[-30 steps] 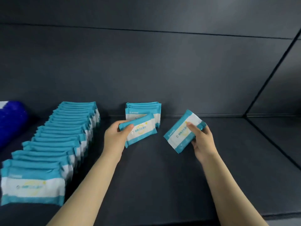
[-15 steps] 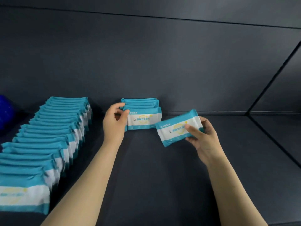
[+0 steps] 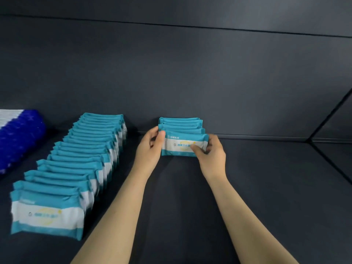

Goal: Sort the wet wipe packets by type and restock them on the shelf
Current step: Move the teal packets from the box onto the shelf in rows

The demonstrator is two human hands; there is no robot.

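Since half a second ago we have carried the wet wipe packet point(image 3: 181, 144) leftward in our right hand point(image 3: 211, 157) and stood it at the front of the short row point(image 3: 181, 122). Our left hand point(image 3: 150, 149) has moved onto its left end.

We see the dark shelf point(image 3: 266, 187) filling the lower frame, with its dark back wall point(image 3: 190, 73) above. At the left of the frame a long row point(image 3: 85, 159) of teal-and-white packets runs from the lower left corner back to the wall, each one upright and leaning on the next. At the far left edge lies a blue bundle point(image 3: 19, 138) with a white part at its top; we cannot tell what it is.

Near the centre, the short row of the same teal-and-white packets stands against the back wall, well apart from the long row. The wet wipe packet is upright on the shelf, touching the packet behind it, its printed face towards us.

Both our hands hold it. The left hand pinches its left end, thumb on the upper front corner and fingers curled behind. The right hand grips its right end, thumb pressed on the lower front and fingers wrapped round the edge.
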